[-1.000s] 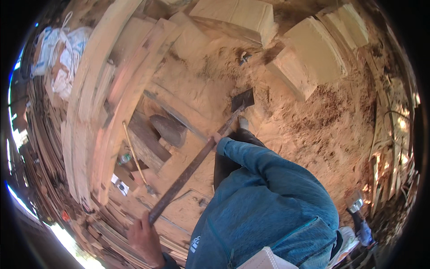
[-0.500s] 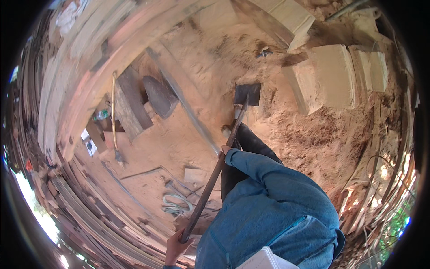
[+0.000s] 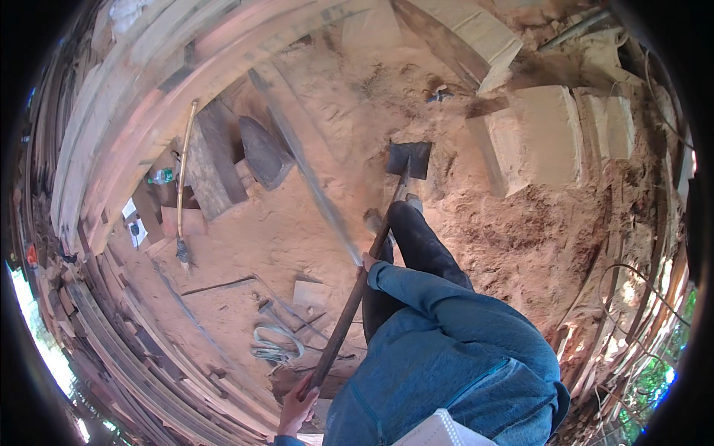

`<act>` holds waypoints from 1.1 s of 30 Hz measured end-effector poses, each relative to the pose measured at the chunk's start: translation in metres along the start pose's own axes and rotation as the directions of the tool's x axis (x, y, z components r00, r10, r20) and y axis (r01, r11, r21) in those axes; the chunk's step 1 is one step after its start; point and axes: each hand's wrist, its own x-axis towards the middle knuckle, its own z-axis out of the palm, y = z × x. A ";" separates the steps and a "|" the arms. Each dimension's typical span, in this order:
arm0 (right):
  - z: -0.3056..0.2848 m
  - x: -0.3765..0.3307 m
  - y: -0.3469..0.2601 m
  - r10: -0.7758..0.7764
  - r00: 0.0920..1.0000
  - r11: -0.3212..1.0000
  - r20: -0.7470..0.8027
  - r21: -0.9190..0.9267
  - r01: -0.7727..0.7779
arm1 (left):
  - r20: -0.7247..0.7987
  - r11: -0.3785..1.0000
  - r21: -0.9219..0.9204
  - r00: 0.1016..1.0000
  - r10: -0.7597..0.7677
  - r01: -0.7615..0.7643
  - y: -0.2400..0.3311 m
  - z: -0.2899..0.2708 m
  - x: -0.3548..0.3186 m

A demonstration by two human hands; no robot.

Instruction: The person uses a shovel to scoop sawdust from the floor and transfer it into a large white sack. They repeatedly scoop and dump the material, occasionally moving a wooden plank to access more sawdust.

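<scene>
Left hand has been brought nearer the blue jacket, so the shovel appears held closer in; its handle is gripped by both hands, the right hand foremost, the blade lying beyond over sandy ground.

Sandy orange-brown ground: moderately bright, diffuse daylight; shadows weak.
Square dark metal blade: outline readable, fine texture soft.
Long pale wooden beams: bowed into arcs by fisheye distortion.
Lower-left rim: burnt-out white glare.
Green foliage, lower right: bright, blue-violet fringing.
Outer border: black vignette.
</scene>
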 end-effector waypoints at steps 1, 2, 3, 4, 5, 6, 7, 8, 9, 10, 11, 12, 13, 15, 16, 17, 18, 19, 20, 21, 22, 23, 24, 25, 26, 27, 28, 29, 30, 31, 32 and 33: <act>-0.002 -0.001 0.002 0.011 1.000 1.000 -0.005 0.024 -0.010 | -0.004 1.000 0.004 1.000 0.014 -0.013 -0.004 0.002 0.003; -0.004 -0.003 0.003 0.021 1.000 0.999 -0.008 0.048 -0.021 | -0.017 1.000 -0.003 1.000 -0.006 0.006 -0.007 0.003 0.005; -0.005 -0.005 0.005 0.024 1.000 0.998 -0.019 0.050 -0.023 | -0.021 0.999 0.021 0.999 0.033 -0.033 -0.010 0.005 0.006; -0.005 -0.007 0.006 0.028 0.999 0.998 -0.029 0.050 -0.027 | -0.034 0.999 0.033 0.999 0.038 -0.037 -0.012 0.007 0.006; -0.004 -0.008 0.006 -0.035 0.997 0.999 -0.073 0.035 0.037 | -0.030 0.999 0.026 0.998 0.047 -0.046 -0.012 0.008 0.007; -0.003 -0.008 0.003 0.021 0.999 0.999 -0.029 0.037 -0.020 | -0.057 0.999 0.030 0.998 0.034 -0.033 -0.009 0.009 0.009; -0.001 -0.007 -0.002 0.008 1.000 1.000 -0.019 0.022 -0.007 | -0.065 1.000 0.012 0.998 0.026 -0.026 -0.005 0.010 0.011; 0.000 -0.004 -0.010 0.057 0.996 0.998 -0.065 -0.007 -0.057 | -0.095 0.999 0.002 0.995 -0.037 0.038 0.000 0.012 0.015; 0.001 0.000 -0.021 -0.074 0.997 0.996 0.013 -0.056 0.075 | -0.062 0.999 -0.004 0.997 0.040 -0.041 0.006 0.015 0.022; 0.000 0.006 -0.034 -0.136 0.990 0.984 0.039 -0.114 0.139 | -0.054 0.998 0.000 0.997 0.057 -0.057 0.013 0.018 0.032; -0.002 0.013 -0.047 -0.171 0.984 0.968 0.050 -0.180 0.177 | -0.042 0.997 -0.008 0.997 0.070 -0.070 0.020 0.021 0.043; -0.004 0.024 -0.065 -0.183 0.979 0.969 0.089 -0.154 0.196 | -0.046 0.997 -0.019 0.996 0.074 -0.075 0.025 0.027 0.056; -0.008 0.035 -0.083 -0.178 0.978 0.972 0.107 -0.137 0.192 | -0.043 0.996 -0.041 0.996 0.078 -0.079 0.028 0.036 0.071; -0.024 0.050 -0.101 -0.159 0.982 0.980 0.101 -0.104 0.170 | -0.023 0.989 -0.110 0.995 0.100 -0.102 0.019 0.054 0.093; -0.033 0.056 -0.105 -0.140 0.987 0.985 0.081 -0.092 0.147 | -0.024 0.986 -0.071 0.989 0.149 -0.150 0.007 0.063 0.098; -0.039 0.060 -0.108 -0.092 0.996 0.991 -0.015 -0.101 0.090 | -0.023 0.974 -0.040 0.975 0.221 -0.222 -0.004 0.071 0.104; -0.046 0.061 -0.107 -0.130 0.990 0.988 0.053 -0.076 0.133 | -0.067 0.962 -0.047 0.962 0.264 -0.268 -0.015 0.081 0.109; -0.051 0.061 -0.104 -0.138 0.990 0.988 0.036 -0.068 0.140 | -0.111 0.950 -0.044 0.946 0.303 -0.310 -0.026 0.091 0.114; -0.056 0.058 -0.100 -0.092 0.995 0.994 -0.049 -0.071 0.088 | -0.126 0.936 0.000 0.928 0.350 -0.353 -0.033 0.093 0.116; -0.057 0.056 -0.096 -0.134 0.989 0.987 -0.062 -0.103 0.127 | -0.139 0.918 0.046 0.907 0.397 -0.394 -0.038 0.096 0.118; -0.058 0.052 -0.092 -0.165 0.986 0.981 0.018 -0.096 0.166 | -0.163 0.930 0.076 0.916 0.367 -0.359 -0.040 0.098 0.121; -0.057 0.049 -0.089 -0.178 0.984 0.978 0.026 -0.105 0.180 | -0.152 0.918 0.048 0.906 0.396 -0.393 -0.040 0.097 0.120; -0.056 0.047 -0.088 -0.237 0.971 0.964 -0.011 -0.127 0.234 | -0.151 0.938 0.011 0.927 0.344 -0.347 -0.036 0.094 0.117; -0.053 0.047 -0.089 -0.227 0.974 0.965 -0.022 -0.140 0.222 | -0.152 0.948 -0.009 0.938 0.312 -0.317 -0.030 0.090 0.116; -0.050 0.049 -0.092 -0.182 0.983 0.975 -0.005 -0.128 0.180 | -0.145 0.969 -0.090 0.966 0.216 -0.230 -0.022 0.086 0.113; -0.046 0.053 -0.097 -0.172 0.985 0.977 -0.031 -0.132 0.166 | -0.136 0.975 -0.157 0.981 0.137 -0.158 -0.014 0.082 0.110; -0.043 0.059 -0.103 -0.098 0.990 0.987 -0.098 -0.139 0.083 | -0.121 0.971 -0.223 0.991 0.060 -0.086 -0.004 0.079 0.110; -0.040 0.067 -0.109 -0.034 0.992 0.985 -0.118 -0.170 0.013 | -0.132 0.975 -0.207 0.990 0.053 -0.080 0.006 0.078 0.114; -0.038 0.076 -0.120 -0.074 0.993 0.983 -0.090 -0.172 0.057 | -0.127 0.973 -0.211 0.990 0.068 -0.094 0.016 0.079 0.121; -0.036 0.086 -0.129 -0.053 0.995 0.985 -0.088 -0.170 0.037 | -0.124 0.972 -0.215 0.990 0.074 -0.099 0.026 0.079 0.129; -0.034 0.096 -0.137 -0.065 0.990 0.982 -0.126 -0.185 0.041 | -0.120 0.971 -0.218 0.990 0.073 -0.098 0.033 0.078 0.137; -0.034 0.103 -0.144 -0.075 0.997 0.982 -0.014 -0.176 0.071 | -0.122 0.973 -0.212 0.990 0.071 -0.096 0.038 0.078 0.143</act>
